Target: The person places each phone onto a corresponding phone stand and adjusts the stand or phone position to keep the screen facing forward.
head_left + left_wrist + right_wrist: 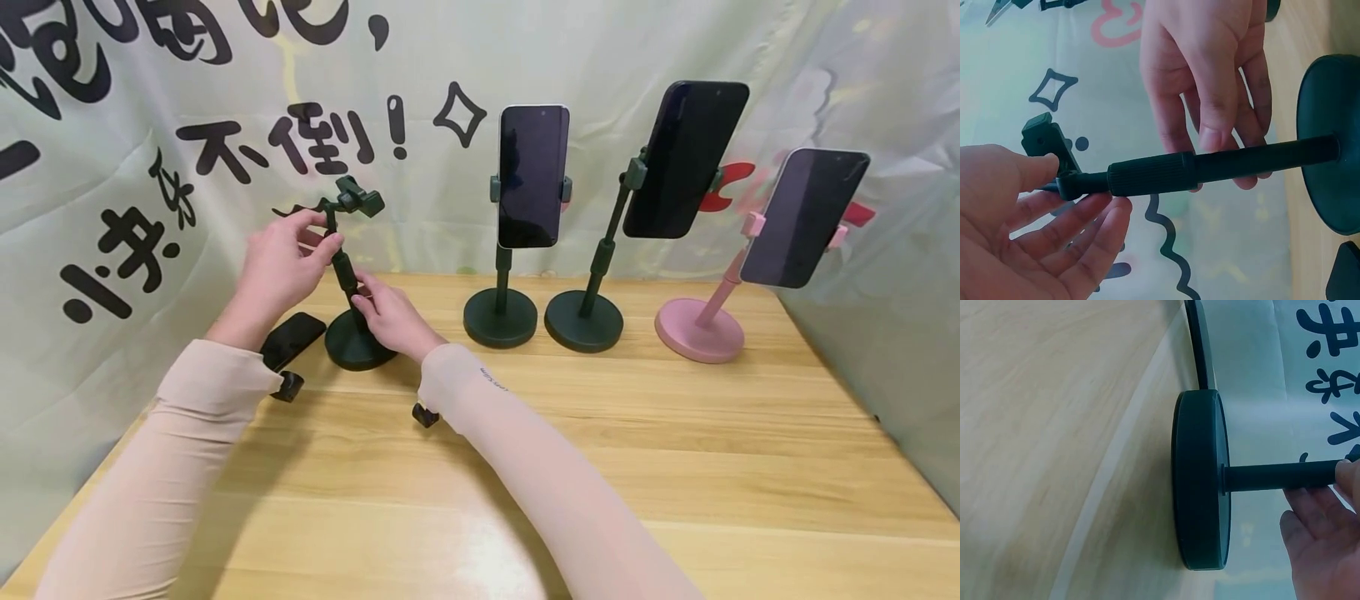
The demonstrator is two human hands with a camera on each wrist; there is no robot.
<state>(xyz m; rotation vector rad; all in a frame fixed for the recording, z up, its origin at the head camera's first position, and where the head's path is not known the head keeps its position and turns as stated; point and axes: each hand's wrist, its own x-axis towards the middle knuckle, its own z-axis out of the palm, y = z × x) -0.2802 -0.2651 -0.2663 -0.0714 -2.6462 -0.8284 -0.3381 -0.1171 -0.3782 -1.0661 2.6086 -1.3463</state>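
Observation:
A dark green phone stand point(360, 343) with a round base is upright on the table at the left, its clamp point(358, 197) holding no phone. Near the top joint, my left hand point(281, 260) pinches the stand between thumb and fingers. Lower down, the thumb and fingers of my right hand point(395, 317) grip the pole point(1260, 160), just below the ribbed collar point(1150, 174). The base point(1200, 481) shows whole in the right wrist view. A black phone point(294, 339) lies beside the base, partly hidden by my left forearm.
To the right are two more dark green stands point(501, 321) point(583, 323) and a pink stand point(700, 333), each bearing a phone. A printed cloth point(420, 233) hangs behind the wooden table point(675, 467). Small black cameras point(425, 414) sit under both wrists.

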